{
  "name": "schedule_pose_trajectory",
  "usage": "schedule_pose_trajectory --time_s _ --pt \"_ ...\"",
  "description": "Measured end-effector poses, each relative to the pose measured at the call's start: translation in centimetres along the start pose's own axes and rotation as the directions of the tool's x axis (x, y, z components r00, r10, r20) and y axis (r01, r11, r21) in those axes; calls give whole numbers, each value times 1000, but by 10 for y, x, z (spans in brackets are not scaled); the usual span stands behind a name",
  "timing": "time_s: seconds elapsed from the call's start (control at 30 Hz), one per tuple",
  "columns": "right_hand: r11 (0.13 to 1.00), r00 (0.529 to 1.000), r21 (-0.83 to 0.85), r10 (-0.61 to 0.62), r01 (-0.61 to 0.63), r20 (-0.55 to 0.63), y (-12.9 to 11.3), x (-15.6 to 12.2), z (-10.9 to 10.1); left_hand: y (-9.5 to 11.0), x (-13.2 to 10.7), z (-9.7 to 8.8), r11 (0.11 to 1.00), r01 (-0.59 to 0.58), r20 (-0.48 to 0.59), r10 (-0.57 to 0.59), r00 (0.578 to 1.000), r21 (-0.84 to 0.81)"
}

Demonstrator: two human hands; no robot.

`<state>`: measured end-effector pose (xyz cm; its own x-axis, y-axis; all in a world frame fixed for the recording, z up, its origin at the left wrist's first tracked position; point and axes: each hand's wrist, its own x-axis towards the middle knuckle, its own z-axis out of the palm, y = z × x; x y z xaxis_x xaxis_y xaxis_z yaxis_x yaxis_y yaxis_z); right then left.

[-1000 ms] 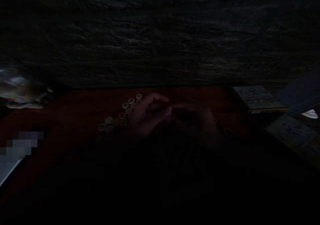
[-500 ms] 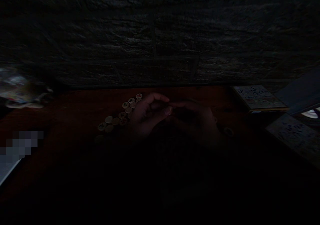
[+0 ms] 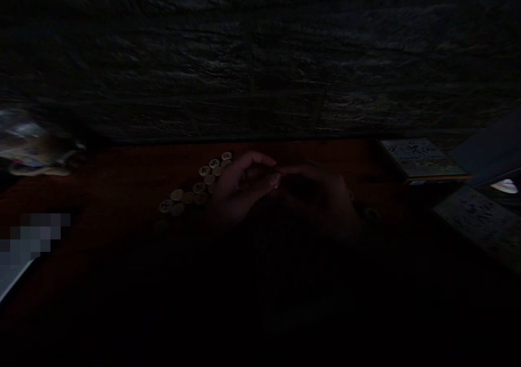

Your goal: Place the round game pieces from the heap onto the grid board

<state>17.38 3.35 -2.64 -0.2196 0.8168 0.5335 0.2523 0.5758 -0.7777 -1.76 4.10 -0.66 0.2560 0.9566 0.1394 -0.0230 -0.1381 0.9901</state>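
In the dim head view my left hand [image 3: 236, 190] is curled above the table, thumb and index finger brought together at the tips. My right hand [image 3: 328, 193] faces it, its index fingertip meeting the left fingertips. Whatever is pinched there is too dark and small to make out. Round Chinese chess pieces [image 3: 199, 188] with dark or red characters, several of them, lie beside and partly behind my left hand. Another round piece [image 3: 372, 214] rests to the right of my right hand. The lower fingers of my right hand fade into shadow.
A reddish-brown wooden table [image 3: 130, 174] runs up to a dark stone-textured wall [image 3: 252, 57]. On the right are a flat box [image 3: 423, 160] with characters and a similar printed panel [image 3: 480, 215]. At left sit a blurry plastic-wrapped bundle [image 3: 32, 144] and a pale flat object [image 3: 16, 274].
Both hands stay almost in place, with only slight motion at the meeting fingertips. The picture is a little darker; the pieces on the table have not moved.
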Motion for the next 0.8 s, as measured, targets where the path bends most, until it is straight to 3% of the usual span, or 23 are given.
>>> schedule_pose_trajectory --time_s 0.2,0.37,0.6,0.8 --pt "1000 1000 -3 -10 10 5 -1 1 0 -4 0 -2 998 22 46 -19 999 -60" --pt "999 1000 34 19 -19 -8 -1 -1 1 1 0 1 1000 -4 3 4 1000 -7" --pt "1000 1000 -24 -1 1 -3 0 -1 -1 -5 2 -2 1000 -10 30 10 1000 18" --pt "998 999 41 43 -43 7 -8 -2 -2 -5 4 0 989 -87 -44 92 995 117"
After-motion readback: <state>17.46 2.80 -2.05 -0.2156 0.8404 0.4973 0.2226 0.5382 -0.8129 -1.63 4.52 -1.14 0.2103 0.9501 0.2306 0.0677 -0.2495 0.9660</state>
